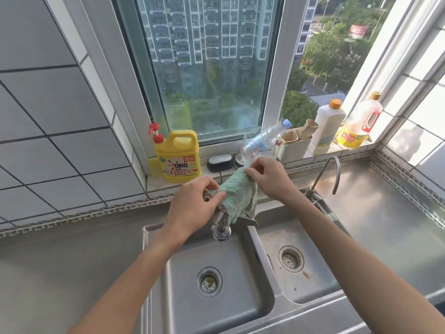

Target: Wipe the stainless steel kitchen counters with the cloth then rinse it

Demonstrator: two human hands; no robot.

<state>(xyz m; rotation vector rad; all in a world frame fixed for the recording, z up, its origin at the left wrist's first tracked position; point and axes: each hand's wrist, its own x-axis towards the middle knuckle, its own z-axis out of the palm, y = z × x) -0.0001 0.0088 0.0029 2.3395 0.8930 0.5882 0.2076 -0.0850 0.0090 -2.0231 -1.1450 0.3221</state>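
A green fluffy cloth (238, 197) is draped over the main faucet (221, 231) above the left basin (212, 280) of a steel double sink. My left hand (192, 206) pinches the cloth's lower left edge. At the cloth's upper right corner, my right hand (267, 177) grips it between thumb and fingers. No water is visible running from the spout. The steel counter (60, 273) stretches to the left and to the right (375, 208) of the sink.
On the window sill stand a yellow detergent jug (179, 156), a dark soap box (220, 162), a tilted plastic bottle (262, 143), a holder (292, 145), a white bottle (328, 126) and an oil jug (358, 127). A thin gooseneck tap (331, 174) rises right of the sink's right basin (298, 259).
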